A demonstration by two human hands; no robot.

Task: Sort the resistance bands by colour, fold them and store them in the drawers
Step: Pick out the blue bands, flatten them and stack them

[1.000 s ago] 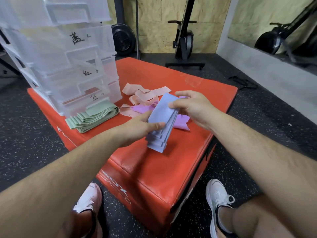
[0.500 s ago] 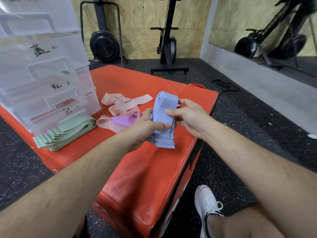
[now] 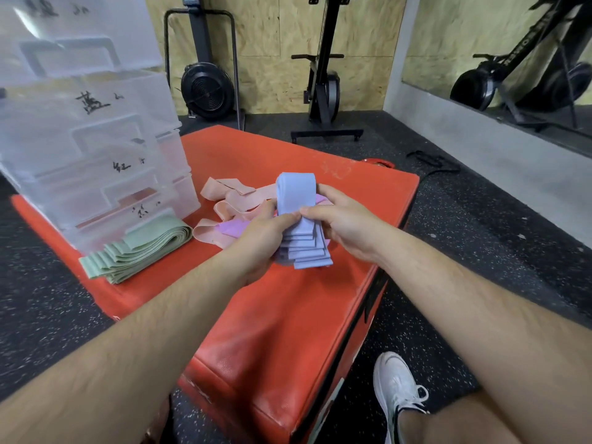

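Both bare forearms are reaching forward from the lower corners and converging above the red box (image 3: 288,315), toward its right edge. The left hand (image 3: 261,240) is gripping the stack of folded blue bands (image 3: 296,192) from the left, its thumb lying across the front and its fingers curling out of sight behind. The right hand (image 3: 347,219) is gripping the same stack from the right, its thumb pressing the front almost tip to tip with the left thumb, its fingers wrapping round the back. Both wrists are running roughly straight.
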